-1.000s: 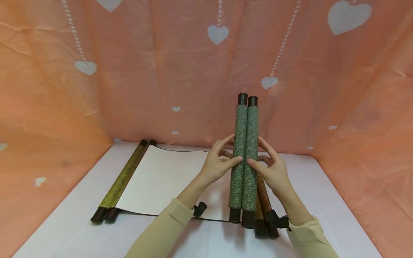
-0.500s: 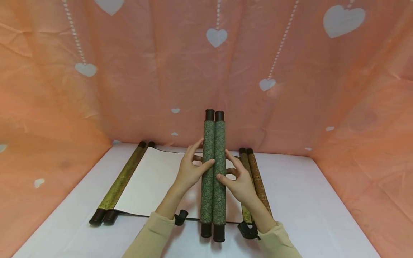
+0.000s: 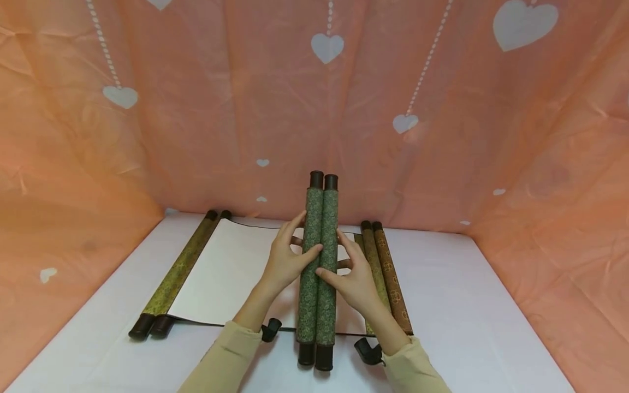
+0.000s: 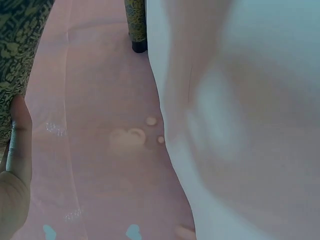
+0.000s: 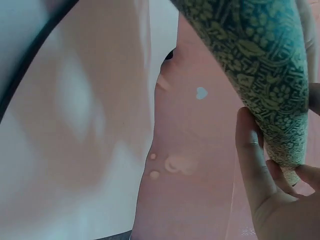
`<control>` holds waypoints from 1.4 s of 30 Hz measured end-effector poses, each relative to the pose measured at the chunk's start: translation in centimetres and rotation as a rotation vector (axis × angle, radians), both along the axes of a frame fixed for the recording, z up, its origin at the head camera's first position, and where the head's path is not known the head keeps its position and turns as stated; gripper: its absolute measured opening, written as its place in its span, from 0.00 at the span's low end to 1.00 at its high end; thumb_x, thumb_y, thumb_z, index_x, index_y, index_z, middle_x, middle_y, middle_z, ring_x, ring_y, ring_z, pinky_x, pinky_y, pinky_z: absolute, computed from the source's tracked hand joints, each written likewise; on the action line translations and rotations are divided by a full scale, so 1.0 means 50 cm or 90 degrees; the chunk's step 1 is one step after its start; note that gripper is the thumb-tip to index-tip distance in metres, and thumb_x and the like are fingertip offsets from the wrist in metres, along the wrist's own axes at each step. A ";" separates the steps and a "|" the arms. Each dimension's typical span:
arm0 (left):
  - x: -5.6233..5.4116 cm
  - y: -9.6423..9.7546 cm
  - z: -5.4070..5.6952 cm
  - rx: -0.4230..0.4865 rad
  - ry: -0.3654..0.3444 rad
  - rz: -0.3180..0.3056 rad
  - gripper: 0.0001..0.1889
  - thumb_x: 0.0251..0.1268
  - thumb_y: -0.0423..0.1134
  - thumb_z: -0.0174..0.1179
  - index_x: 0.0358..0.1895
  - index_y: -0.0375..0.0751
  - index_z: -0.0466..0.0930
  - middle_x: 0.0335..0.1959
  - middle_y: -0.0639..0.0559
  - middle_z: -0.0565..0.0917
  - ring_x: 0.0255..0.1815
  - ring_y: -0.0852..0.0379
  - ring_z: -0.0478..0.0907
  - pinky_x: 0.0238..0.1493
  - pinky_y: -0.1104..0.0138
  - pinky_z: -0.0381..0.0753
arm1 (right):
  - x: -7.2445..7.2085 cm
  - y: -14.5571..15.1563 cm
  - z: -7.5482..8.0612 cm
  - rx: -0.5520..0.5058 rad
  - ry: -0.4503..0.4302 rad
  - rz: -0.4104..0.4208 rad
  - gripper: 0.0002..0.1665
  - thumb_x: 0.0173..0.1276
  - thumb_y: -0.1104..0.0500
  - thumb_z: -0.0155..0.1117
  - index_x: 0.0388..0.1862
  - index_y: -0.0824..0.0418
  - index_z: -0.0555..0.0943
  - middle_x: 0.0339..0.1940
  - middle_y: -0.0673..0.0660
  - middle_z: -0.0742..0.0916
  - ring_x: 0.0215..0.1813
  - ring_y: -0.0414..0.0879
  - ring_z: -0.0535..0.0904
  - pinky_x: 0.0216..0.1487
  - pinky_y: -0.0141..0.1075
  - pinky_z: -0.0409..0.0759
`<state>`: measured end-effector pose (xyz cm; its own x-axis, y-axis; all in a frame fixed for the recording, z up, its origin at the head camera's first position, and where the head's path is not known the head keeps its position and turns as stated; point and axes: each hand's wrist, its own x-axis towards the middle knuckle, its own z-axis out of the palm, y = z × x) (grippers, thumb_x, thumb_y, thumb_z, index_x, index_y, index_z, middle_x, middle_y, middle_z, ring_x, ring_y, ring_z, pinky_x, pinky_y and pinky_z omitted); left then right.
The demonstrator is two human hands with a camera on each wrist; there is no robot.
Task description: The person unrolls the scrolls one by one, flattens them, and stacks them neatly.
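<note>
Both hands hold a green patterned scroll, its two rolls side by side with dark end knobs, over the white sheet. On the left roll (image 3: 308,305), the left hand (image 3: 285,262) grips with thumb in front and fingers round the outer side. Slightly lower, the right hand (image 3: 357,275) grips the right roll (image 3: 326,316) the same way. In the right wrist view the flowered cover (image 5: 255,55) shows close up, with the thumb and fingers on it. Only part of the left hand (image 4: 15,165) appears at the edge of the left wrist view, touching the dark patterned roll (image 4: 20,50).
Below lies an unrolled scroll's white sheet (image 3: 236,273) on the white table (image 3: 467,316). Yellow-green rolls (image 3: 179,273) edge its left side, and another such roll (image 3: 375,267) its right. Beside that lies a brown flowered roll (image 3: 393,273). Pink cloth (image 3: 275,109) hangs behind.
Both hands have carried the green scroll left and a little down, from over the right-hand rolls to over the white sheet. In the last half second it has barely moved.
</note>
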<state>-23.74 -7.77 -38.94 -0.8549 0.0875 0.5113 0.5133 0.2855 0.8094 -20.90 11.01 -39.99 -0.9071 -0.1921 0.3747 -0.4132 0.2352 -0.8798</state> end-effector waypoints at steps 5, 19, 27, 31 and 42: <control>-0.007 -0.001 0.001 0.014 0.012 -0.009 0.41 0.67 0.33 0.70 0.81 0.45 0.62 0.64 0.41 0.75 0.44 0.47 0.80 0.34 0.64 0.84 | -0.003 0.006 0.005 0.003 -0.004 -0.006 0.54 0.65 0.67 0.75 0.85 0.53 0.59 0.77 0.64 0.70 0.47 0.57 0.84 0.37 0.37 0.86; -0.014 -0.021 0.003 0.002 -0.012 -0.037 0.41 0.71 0.30 0.58 0.84 0.60 0.56 0.71 0.42 0.72 0.46 0.46 0.76 0.35 0.62 0.78 | -0.009 0.034 0.017 -0.006 -0.052 0.016 0.53 0.68 0.70 0.60 0.86 0.38 0.55 0.82 0.61 0.62 0.61 0.64 0.78 0.36 0.41 0.75; -0.008 -0.026 0.013 -0.001 -0.004 -0.059 0.36 0.71 0.28 0.49 0.80 0.58 0.66 0.73 0.44 0.72 0.69 0.46 0.68 0.68 0.41 0.69 | -0.015 0.035 0.017 -0.018 -0.045 0.026 0.49 0.69 0.74 0.50 0.84 0.39 0.63 0.82 0.53 0.65 0.66 0.58 0.68 0.31 0.36 0.67; -0.005 -0.027 0.015 0.002 -0.012 -0.066 0.34 0.72 0.28 0.50 0.80 0.56 0.67 0.71 0.42 0.71 0.66 0.44 0.68 0.65 0.40 0.71 | -0.015 0.032 0.013 -0.033 -0.053 0.026 0.46 0.70 0.72 0.55 0.83 0.40 0.64 0.81 0.54 0.65 0.53 0.65 0.75 0.34 0.36 0.72; -0.009 -0.036 0.006 -0.052 -0.015 -0.032 0.41 0.67 0.37 0.72 0.81 0.61 0.64 0.77 0.48 0.68 0.63 0.41 0.73 0.50 0.49 0.81 | -0.018 0.031 0.012 -0.023 -0.056 0.001 0.52 0.67 0.67 0.73 0.83 0.38 0.62 0.80 0.61 0.65 0.66 0.62 0.73 0.51 0.48 0.77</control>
